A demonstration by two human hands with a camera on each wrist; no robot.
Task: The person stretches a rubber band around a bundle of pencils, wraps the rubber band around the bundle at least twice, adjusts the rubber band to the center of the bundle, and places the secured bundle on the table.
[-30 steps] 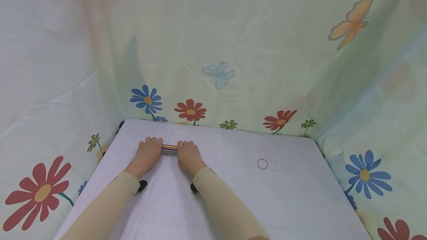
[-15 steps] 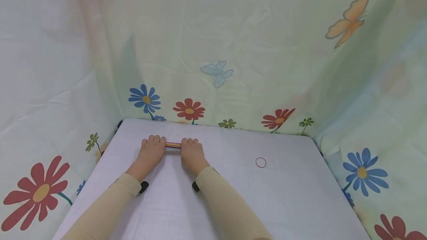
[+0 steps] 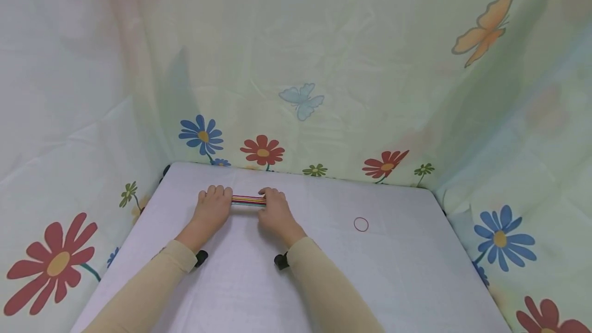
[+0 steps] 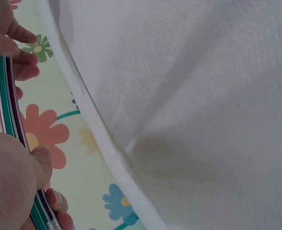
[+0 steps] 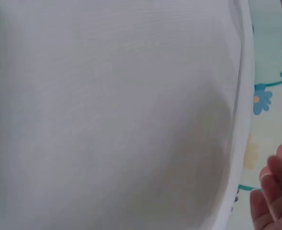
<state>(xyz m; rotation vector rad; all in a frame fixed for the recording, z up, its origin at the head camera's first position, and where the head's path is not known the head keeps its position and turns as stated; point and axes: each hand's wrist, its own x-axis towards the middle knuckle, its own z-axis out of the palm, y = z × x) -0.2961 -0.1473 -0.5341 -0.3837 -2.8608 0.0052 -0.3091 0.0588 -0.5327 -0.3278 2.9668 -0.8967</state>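
A bundle of thin, striped pencils [image 3: 248,201] stretches sideways between the two hands, over the far left part of the table. My left hand [image 3: 214,209] grips its left end, the thumb lying across the bundle in the left wrist view, where teal, white and dark purple pencils [image 4: 11,105] show. A metallic band is visible at their lower end. My right hand [image 3: 276,215] holds the other end between thumb and fingers, its index finger lifted. In the right wrist view, the right hand's fingers [image 5: 277,191] are loosely bent beside a dark tip.
On the white-covered table [image 3: 393,271], a thin red ring [image 3: 361,224] like a rubber band lies right of the hands. A fabric backdrop [image 3: 379,91] printed with flowers and butterflies rises behind the table and along both sides.
My right hand has slid to the right along the pencils, baring more of their length, and its index finger has lifted. The left hand has shifted slightly right.
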